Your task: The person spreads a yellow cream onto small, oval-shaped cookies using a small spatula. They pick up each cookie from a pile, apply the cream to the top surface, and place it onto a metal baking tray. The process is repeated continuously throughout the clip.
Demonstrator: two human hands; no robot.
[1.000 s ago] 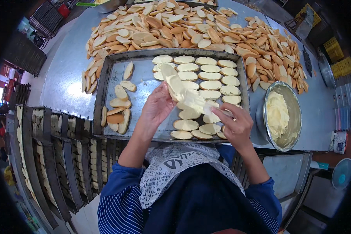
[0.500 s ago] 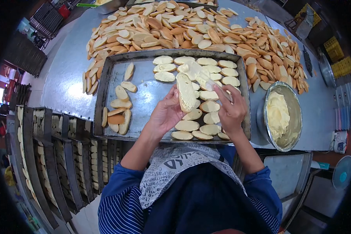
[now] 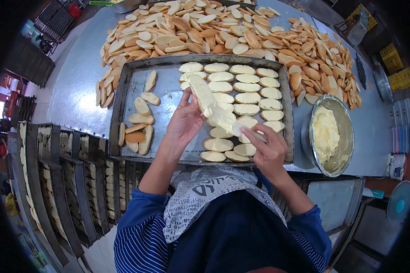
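My left hand (image 3: 184, 120) holds a long oval bread slice (image 3: 197, 88) tilted up over a metal tray (image 3: 115, 109), its pale cut face turned upward. In my right hand (image 3: 271, 150) is a spatula (image 3: 238, 129), gripped by its handle. Pale cream covers its blade, which lies against the lower part of the slice and hides it there. Below my hands, the tray's right side holds rows of cream-topped slices (image 3: 247, 87). Several loose slices (image 3: 141, 106) without visible cream lie on the tray's left side.
A big heap of bread slices (image 3: 182, 36) covers the table (image 3: 77, 91) beyond the tray. Right of the tray stands a metal bowl (image 3: 307, 143) with pale cream (image 3: 325, 134). Racked trays (image 3: 59, 195) of slices stand at the lower left.
The bread slice and my left hand have moved up and left. The spatula has moved down and toward me, its creamy blade now across the slice's lower part.
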